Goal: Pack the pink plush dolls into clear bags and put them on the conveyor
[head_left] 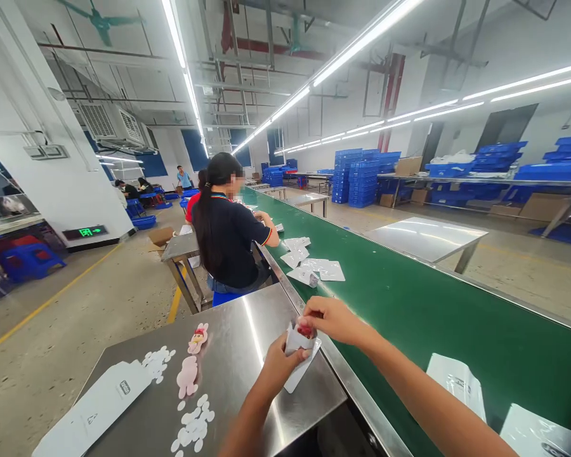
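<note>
My left hand [280, 367] is closed around a white plastic pouch [295, 377] above the steel table's edge. A pink-and-red cartoon piece [305, 331] sticks out of the pouch's mouth, and my right hand [332, 317] pinches it from above. How far it reaches inside is hidden. Left of my hands, a pink rabbit-shaped piece [198, 338] with a face lies on the steel table [238, 355]. Plain pink rabbit-shaped pieces [187, 377] lie just below it. Small white discs [193, 424] are scattered in two groups, and a large white printed bag [92, 406] lies beside them.
The green conveyor belt [385, 304] runs along my right. White pouches [330, 271] lie on it ahead, and larger white bags [457, 384] lie near my right forearm. A co-worker [228, 235] in a dark shirt sits ahead on the left. Blue crates [361, 181] stand beyond the belt.
</note>
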`<state>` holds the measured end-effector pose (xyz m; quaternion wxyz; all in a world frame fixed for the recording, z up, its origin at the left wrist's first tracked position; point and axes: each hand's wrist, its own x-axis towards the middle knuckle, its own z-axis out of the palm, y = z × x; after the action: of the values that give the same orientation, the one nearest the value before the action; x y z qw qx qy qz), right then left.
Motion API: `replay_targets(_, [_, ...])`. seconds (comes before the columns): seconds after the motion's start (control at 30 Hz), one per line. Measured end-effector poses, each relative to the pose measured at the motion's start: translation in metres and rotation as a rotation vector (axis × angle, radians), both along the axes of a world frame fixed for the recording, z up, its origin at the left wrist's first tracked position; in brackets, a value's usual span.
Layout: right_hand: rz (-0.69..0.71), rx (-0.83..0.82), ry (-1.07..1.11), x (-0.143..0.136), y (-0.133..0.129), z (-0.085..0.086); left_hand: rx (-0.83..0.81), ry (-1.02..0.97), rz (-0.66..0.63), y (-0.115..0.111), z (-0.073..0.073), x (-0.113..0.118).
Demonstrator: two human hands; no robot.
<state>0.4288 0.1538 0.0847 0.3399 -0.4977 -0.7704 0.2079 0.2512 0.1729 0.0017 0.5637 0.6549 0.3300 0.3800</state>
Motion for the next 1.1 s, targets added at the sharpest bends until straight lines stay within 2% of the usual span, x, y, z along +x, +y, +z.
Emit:
replay_targets(0.1, [0.057,0.088,-0.122,-0.001,-0.016,-0.007,0.032,0.033,-0.053,-0.004,0.004,0.012])
replay_targets(0.27, [0.069,0.0,-0.226,0.008,-0.035,-0.008,0.201,0.166,-0.022,-0.013,0.009,0.04])
replay_targets(0.33, [-0.013,-0.081,-0.206,0.028,-0.031,-0.01,0.224,0.151,-0.104,-0.011,0.008,0.048])
replay_targets(0.37, [-0.108,-0.135,-0.214,0.043,-0.026,-0.012,0.219,0.143,-0.142,-0.008,0.006,0.048])
replay_targets(0.47, [-0.48,-0.324,-0.363,0.105,-0.006,-0.022,0.248,0.273,-0.117,0.008,-0.009,0.041])
replay_targets(0.57, [-0.593,-0.502,-0.513,0.167,0.012,-0.032,0.405,0.62,-0.028,0.024,-0.037,0.025])
replay_targets(0.67, [-0.716,-0.539,-0.607,0.2,0.037,-0.038,0.544,0.891,-0.046,0.03,-0.063,0.013])
replay_targets(0.77, [-0.771,-0.437,-0.663,0.198,0.077,-0.049,0.653,0.994,-0.027,0.026,-0.079,0.007])
replay_targets(0.9, [-0.673,-0.351,-0.698,0.164,0.12,-0.082,0.707,0.99,-0.004,0.021,-0.085,-0.003])
replay_targets(1.0, [-0.618,-0.322,-0.744,0.144,0.117,-0.102,0.724,0.927,0.035,0.019,-0.082,-0.01])
replay_targets(1.1, [-0.559,-0.304,-0.793,0.142,0.092,-0.099,0.735,0.801,0.075,0.017,-0.071,-0.01])
